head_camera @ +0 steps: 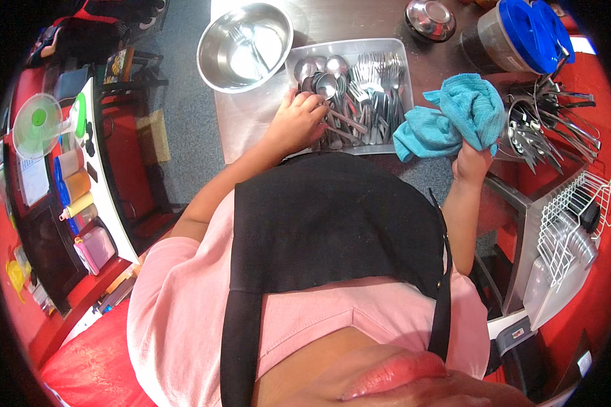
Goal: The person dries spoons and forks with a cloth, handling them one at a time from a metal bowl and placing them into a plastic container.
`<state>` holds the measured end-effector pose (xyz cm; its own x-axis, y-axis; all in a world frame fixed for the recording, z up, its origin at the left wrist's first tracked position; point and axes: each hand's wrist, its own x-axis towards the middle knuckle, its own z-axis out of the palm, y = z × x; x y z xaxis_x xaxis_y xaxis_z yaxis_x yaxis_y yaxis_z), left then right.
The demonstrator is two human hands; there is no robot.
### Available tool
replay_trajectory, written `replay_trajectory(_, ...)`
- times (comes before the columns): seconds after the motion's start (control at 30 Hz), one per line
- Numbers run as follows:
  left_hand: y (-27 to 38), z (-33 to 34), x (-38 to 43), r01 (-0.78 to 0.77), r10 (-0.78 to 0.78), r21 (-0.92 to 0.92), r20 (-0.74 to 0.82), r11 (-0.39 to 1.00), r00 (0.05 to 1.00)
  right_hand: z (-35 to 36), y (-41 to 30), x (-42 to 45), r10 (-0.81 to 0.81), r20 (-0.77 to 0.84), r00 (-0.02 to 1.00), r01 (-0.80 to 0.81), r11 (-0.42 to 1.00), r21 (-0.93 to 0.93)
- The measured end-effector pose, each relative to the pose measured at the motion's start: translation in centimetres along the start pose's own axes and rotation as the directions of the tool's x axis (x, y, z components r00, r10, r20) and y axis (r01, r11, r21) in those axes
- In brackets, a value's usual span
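Observation:
My left hand point(303, 119) rests on the left side of a clear plastic tray point(409, 102) full of metal cutlery, its fingers among the spoons point(327, 85); whether they grip one is hidden. Forks point(379, 76) lie in the tray's right part. My right hand point(472, 162) is closed on a teal cloth point(473, 109), which is bunched above it and drapes leftward beside the tray's right edge. A stainless steel bowl point(209, 56) stands at the tray's upper left, with a fork point(252, 48) and other cutlery inside.
Beyond the cloth, metal containers hold upright cutlery point(529, 135) and utensils point(575, 107). Blue-lidded plastic tubs point(524, 38) and a small metal bowl point(430, 19) stand at the back right. A white wire rack point(565, 224) is at the lower right. The steel table's point(226, 129) left edge borders the floor.

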<state>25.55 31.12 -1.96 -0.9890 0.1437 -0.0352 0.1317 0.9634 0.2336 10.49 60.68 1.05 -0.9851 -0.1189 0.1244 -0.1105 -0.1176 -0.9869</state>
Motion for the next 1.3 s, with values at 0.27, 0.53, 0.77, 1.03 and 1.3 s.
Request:
replay_trajectory(0.27, 0.8, 1.5, -1.5, 0.075, -0.074, 0.055, -0.02, 0.996, 0.997, 9.2, -3.3, 2.4, -0.165, 0.325, 0.931, 0.25, 0.938, -0.241)
replay_trajectory(0.53, 0.9, 1.6, -1.1, 0.105, -0.118, 0.101, 0.126, 0.989, 0.985, 23.2, 4.2, 1.3, 0.223, 0.81, 0.542, 0.737, 0.336, -0.586)
replay_trajectory(0.77, 0.4, 2.0, -2.0, 0.098, -0.097, 0.017, -0.027, 0.995, 0.995, 23.4, 6.3, 3.4, 0.256, 0.896, 0.362, 0.72, 0.534, -0.443)
replay_trajectory(1.03, 0.1, 2.1, -1.9, 0.083, -0.082, 0.021, -0.052, 0.996, 0.995, 23.2, 7.5, 3.8, 0.22, 0.898, 0.381, 0.745, 0.503, -0.439)
replay_trajectory(1.3, -0.1, 3.1, -2.2, 0.056, -0.045, 0.102, -0.102, 0.993, 0.994, 16.8, 2.5, 9.1, 0.179, 0.546, 0.818, -0.248, 0.967, 0.055)
